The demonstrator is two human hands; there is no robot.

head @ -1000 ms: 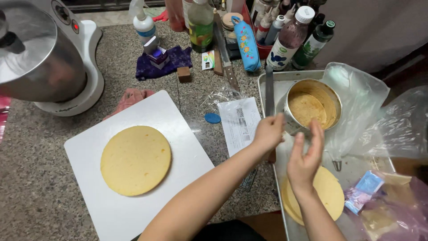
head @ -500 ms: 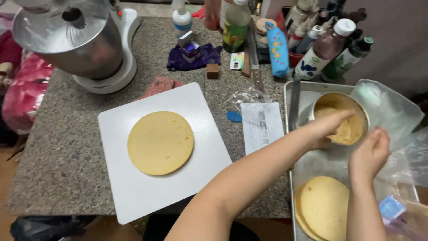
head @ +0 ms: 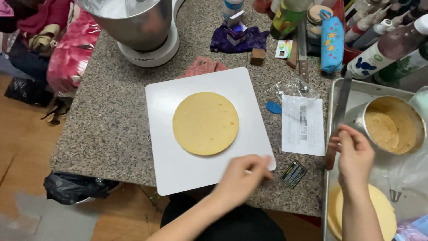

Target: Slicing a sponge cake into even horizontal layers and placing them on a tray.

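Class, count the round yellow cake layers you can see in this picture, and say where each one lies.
3. One cake layer on the white board, one inside the metal pan, one on the tray, partly hidden by the right arm. Others may lie out of view.

Cake layer point(head: 205, 123) on board point(head: 178, 172), paper sheet point(head: 303, 125) right, tray point(head: 356, 90) beyond

Speckled granite counter point(head: 111, 129) carried everything. White square board point(head: 196, 174) lay near front edge, round yellow cake layer point(head: 205, 123) on it. Behind board: pink cloth point(head: 201, 66), purple cloth point(head: 236, 40), small wooden block point(head: 257, 56), stand mixer point(head: 142, 27) at back left. Right of board: blue cap point(head: 273, 107), printed paper sheet point(head: 303, 125), crumpled clear wrapper point(head: 294, 87), small dark card point(head: 293, 174) by front edge. Metal tray point(head: 356, 96) sat at right end, bottles point(head: 383, 44) crowded behind it.
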